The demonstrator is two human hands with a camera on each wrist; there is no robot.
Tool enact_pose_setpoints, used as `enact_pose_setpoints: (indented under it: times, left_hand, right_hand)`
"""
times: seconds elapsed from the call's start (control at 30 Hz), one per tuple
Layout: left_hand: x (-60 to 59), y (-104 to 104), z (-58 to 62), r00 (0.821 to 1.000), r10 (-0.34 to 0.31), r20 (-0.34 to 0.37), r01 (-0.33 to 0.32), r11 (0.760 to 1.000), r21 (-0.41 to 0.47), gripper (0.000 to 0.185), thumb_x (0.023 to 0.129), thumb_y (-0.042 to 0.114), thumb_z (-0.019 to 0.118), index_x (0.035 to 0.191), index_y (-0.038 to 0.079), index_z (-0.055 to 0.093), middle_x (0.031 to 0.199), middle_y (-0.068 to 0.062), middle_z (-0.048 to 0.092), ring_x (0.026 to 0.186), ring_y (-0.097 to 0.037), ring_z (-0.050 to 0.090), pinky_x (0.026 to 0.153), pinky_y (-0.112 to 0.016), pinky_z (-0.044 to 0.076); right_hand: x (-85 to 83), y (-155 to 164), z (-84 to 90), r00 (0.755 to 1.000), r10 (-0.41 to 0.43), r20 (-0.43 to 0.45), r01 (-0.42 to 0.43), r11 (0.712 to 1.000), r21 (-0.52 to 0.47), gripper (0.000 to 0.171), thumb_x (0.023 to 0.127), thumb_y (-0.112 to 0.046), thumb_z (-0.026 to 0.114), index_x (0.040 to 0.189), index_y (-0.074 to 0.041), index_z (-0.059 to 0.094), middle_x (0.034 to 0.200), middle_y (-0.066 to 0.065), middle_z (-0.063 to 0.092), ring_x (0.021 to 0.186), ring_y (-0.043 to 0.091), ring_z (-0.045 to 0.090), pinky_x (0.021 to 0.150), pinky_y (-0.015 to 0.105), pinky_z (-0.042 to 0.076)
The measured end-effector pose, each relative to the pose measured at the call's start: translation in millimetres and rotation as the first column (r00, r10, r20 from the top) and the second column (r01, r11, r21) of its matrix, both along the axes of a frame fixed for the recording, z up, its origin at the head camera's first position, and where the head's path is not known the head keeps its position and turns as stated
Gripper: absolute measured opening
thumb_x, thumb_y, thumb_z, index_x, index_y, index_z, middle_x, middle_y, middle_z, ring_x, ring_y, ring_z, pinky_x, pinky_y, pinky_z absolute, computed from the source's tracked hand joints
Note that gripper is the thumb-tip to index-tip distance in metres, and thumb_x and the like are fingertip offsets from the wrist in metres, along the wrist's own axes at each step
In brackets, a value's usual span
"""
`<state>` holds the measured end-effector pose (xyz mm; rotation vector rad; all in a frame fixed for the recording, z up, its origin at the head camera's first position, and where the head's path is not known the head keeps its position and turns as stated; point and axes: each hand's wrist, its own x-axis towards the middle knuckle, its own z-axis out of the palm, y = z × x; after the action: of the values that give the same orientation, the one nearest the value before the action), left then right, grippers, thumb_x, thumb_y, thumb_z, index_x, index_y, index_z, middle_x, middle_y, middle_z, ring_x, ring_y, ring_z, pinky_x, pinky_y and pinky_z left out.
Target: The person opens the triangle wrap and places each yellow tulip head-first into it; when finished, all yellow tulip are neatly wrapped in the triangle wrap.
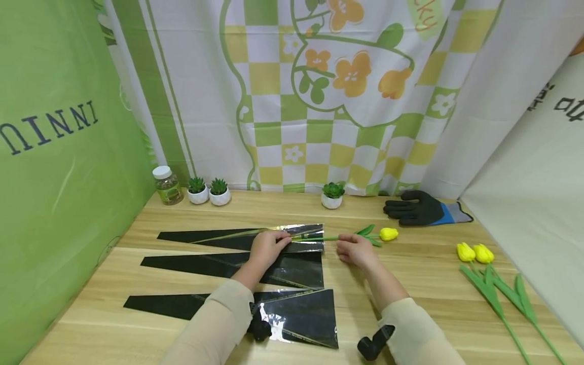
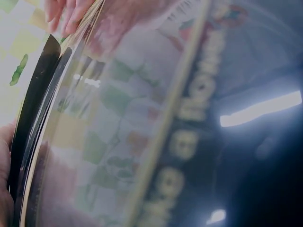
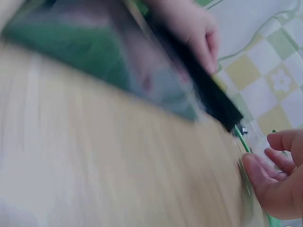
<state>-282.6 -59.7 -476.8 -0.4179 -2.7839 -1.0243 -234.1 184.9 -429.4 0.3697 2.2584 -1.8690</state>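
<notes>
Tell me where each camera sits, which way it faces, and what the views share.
Head: above the table, looking forward and down; shows both forearms, left hand, right hand.
Left wrist: low, against the glossy black wrapper; shows fingertips.
Right wrist: low over the wood, blurred; shows right hand.
Shared: the wrapper and tulip stem.

The flower by my right hand is yellow with a green stem; the wrapper under my left hand is shiny black with a thin gold line; my sleeves are beige; the table is light wood; the glove is black, blue and grey; the curtain has green, yellow and white squares with orange flowers.
</notes>
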Motion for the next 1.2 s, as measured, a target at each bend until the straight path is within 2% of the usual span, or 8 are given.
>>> enact_pose_setpoints:
  times: [0.07, 0.2, 0.47, 0.6, 0.73, 0.9, 1.1, 1.2]
  left_hand:
    - [0.6, -0.5, 0.7, 1.000, 0.005, -0.005, -0.005, 1.000, 0.001, 0.020, 0.094, 0.030, 0.066, 0.106, 0.018, 0.078, 0.110, -0.001, 0.075, 0.107, -0.023, 0.069, 0.096, -0.043, 0.054]
    - [2.7, -1.4, 2.0, 1.000, 0.007, -0.014, -0.007, 1.000, 0.002, 0.020, 0.094, 0.029, 0.067, 0.106, 0.018, 0.078, 0.110, -0.001, 0.075, 0.106, -0.023, 0.069, 0.095, -0.043, 0.054]
    - [3.1, -3.1, -1.4, 1.000, 0.009, -0.009, -0.009, 1.000, 0.007, 0.020, 0.093, 0.029, 0.067, 0.105, 0.018, 0.078, 0.110, -0.001, 0.075, 0.106, -0.023, 0.069, 0.095, -0.043, 0.054]
    - [2.6, -3.2, -1.6, 1.000, 0.014, -0.005, -0.014, 1.000, 0.019, 0.020, 0.093, 0.029, 0.068, 0.105, 0.018, 0.078, 0.110, -0.001, 0.075, 0.107, -0.023, 0.069, 0.096, -0.043, 0.054]
    - [2.8, -2.6, -0.7, 1.000, 0.017, -0.004, -0.017, 1.000, 0.025, 0.020, 0.093, 0.029, 0.068, 0.105, 0.018, 0.078, 0.110, -0.001, 0.075, 0.107, -0.023, 0.069, 0.097, -0.042, 0.054]
    - [3.4, -0.9, 1.0, 1.000, 0.007, -0.004, -0.007, 0.999, 0.032, 0.020, 0.093, 0.029, 0.068, 0.106, 0.018, 0.078, 0.111, -0.001, 0.075, 0.107, -0.023, 0.069, 0.096, -0.043, 0.054]
    - [2.7, -0.2, -0.3, 1.000, 0.002, -0.003, -0.002, 1.000, 0.017, 0.020, 0.093, 0.030, 0.067, 0.107, 0.019, 0.078, 0.113, 0.000, 0.074, 0.108, -0.022, 0.068, 0.097, -0.042, 0.054]
    - [1.8, -0.3, -1.3, 1.000, -0.002, -0.010, 0.002, 1.000, 0.010, 0.020, 0.093, 0.030, 0.067, 0.107, 0.019, 0.078, 0.113, 0.000, 0.074, 0.109, -0.022, 0.068, 0.097, -0.042, 0.054]
  right_hand:
    - [-1.1, 6.0, 2.0, 0.996, 0.055, -0.072, -0.039, 0.977, 0.209, 0.039, 0.099, -0.011, 0.054, 0.134, 0.005, 0.053, 0.122, 0.022, 0.061, 0.098, 0.019, 0.063, 0.082, 0.028, 0.057]
    - [-6.1, 18.5, 3.4, 0.970, 0.160, -0.183, -0.046, 0.861, 0.507, 0.035, 0.099, -0.014, 0.056, 0.130, 0.001, 0.059, 0.127, 0.022, 0.059, 0.116, 0.034, 0.057, 0.095, 0.044, 0.052]
    - [-18.6, 35.2, -4.1, 0.904, 0.353, -0.240, -0.016, 0.591, 0.807, 0.031, 0.094, -0.016, 0.064, 0.123, -0.005, 0.066, 0.130, 0.021, 0.060, 0.126, 0.043, 0.049, 0.108, 0.058, 0.039]
    - [-24.6, 39.2, -5.6, 0.883, 0.427, -0.198, -0.042, 0.491, 0.870, 0.032, 0.093, -0.014, 0.065, 0.123, -0.004, 0.066, 0.130, 0.022, 0.060, 0.125, 0.044, 0.050, 0.108, 0.058, 0.039]
    - [-30.2, 43.8, -4.0, 0.876, 0.466, -0.126, -0.107, 0.441, 0.891, 0.035, 0.093, -0.014, 0.065, 0.126, -0.002, 0.064, 0.132, 0.023, 0.058, 0.126, 0.045, 0.048, 0.108, 0.058, 0.038]
    - [-35.5, 48.4, -2.2, 0.880, 0.473, -0.045, -0.178, 0.417, 0.891, 0.032, 0.094, -0.014, 0.064, 0.124, -0.004, 0.065, 0.132, 0.023, 0.058, 0.126, 0.044, 0.048, 0.108, 0.058, 0.038]
    - [-37.4, 47.1, -2.0, 0.873, 0.489, 0.002, -0.195, 0.345, 0.918, 0.025, 0.096, -0.017, 0.062, 0.119, -0.008, 0.067, 0.130, 0.022, 0.059, 0.125, 0.043, 0.048, 0.108, 0.057, 0.037]
    - [-37.0, 43.8, -2.3, 0.869, 0.495, -0.008, -0.184, 0.338, 0.923, 0.023, 0.097, -0.018, 0.061, 0.117, -0.008, 0.067, 0.128, 0.021, 0.060, 0.124, 0.042, 0.048, 0.108, 0.057, 0.037]
